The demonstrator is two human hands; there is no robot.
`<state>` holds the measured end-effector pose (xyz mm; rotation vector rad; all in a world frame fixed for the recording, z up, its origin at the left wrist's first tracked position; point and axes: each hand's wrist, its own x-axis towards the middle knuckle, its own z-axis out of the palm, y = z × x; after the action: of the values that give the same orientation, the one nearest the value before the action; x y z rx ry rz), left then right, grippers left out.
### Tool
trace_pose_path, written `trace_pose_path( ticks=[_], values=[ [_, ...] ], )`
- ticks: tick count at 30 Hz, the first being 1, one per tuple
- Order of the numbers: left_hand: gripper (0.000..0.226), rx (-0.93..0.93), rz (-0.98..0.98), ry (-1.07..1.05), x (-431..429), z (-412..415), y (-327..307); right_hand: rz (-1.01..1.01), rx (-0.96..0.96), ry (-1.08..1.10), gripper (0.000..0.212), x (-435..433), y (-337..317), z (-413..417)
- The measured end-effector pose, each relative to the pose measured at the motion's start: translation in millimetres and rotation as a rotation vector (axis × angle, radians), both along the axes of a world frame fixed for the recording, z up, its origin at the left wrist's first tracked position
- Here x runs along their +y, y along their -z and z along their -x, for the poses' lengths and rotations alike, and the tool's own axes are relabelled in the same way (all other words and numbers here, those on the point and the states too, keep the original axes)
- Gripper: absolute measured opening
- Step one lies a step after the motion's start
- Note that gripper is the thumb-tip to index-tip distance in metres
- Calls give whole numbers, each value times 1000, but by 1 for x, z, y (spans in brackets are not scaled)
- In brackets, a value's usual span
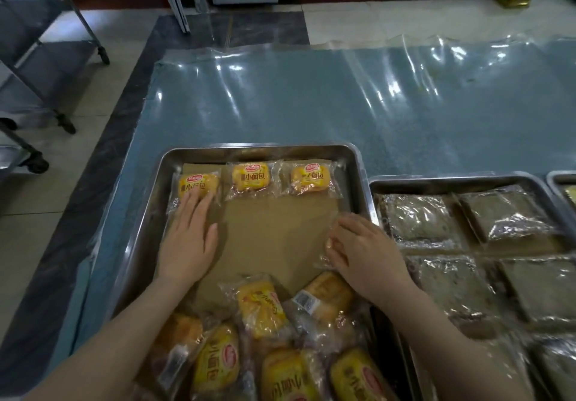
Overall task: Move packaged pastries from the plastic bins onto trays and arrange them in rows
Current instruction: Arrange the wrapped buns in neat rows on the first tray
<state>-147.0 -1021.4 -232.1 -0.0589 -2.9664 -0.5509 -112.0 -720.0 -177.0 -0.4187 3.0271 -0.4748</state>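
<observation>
Yellow pastry pkgs [197, 186], brown liner [274, 229]

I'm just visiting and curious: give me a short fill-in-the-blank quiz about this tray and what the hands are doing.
1. The far row on the metal tray holds ___ yellow packets.
2. The left hand rests flat on the ___ packet of that row.
3. The tray is lined with ___ paper.
4. The right hand grips a wrapped packet near the tray's ___ edge.

Missing words: three; leftmost; brown; right.
</observation>
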Motion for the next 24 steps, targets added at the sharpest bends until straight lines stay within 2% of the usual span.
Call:
trace_pose_path(
  ticks=[5,8,10,12,14,16,18,20,24],
  values=[
    [54,-81,-2,-1,-14,-28,-14,101,-121,-5,25,0,-4,-4],
    [33,-83,-44,61,-15,-47,-26,198,-219,26,33,-1,-5,-5],
    [27,-139,-35,106,-10,-58,-33,210,-205,16,33,-8,-6,-5],
    [38,-239,-34,109,-2,-67,-40,166,-122,40,27,-15,-7,-7],
    [57,-338,-174,25,9,-73,-50,61,2,130,21,-18,-8,-10],
    [65,-433,-302,-64,16,-75,-59,-27,28,205,32,-18,-6,-13],
    [52,-558,-356,-75,22,-75,-64,-89,-13,195,42,-17,-1,-13],
    [31,-592,-432,-77,29,-75,-65,-91,-27,84,40,-15,5,-11],
    [18,-423,-668,-358,35,-75,-59,77,-53,-107,50,-8,9,-6]
  ],
)
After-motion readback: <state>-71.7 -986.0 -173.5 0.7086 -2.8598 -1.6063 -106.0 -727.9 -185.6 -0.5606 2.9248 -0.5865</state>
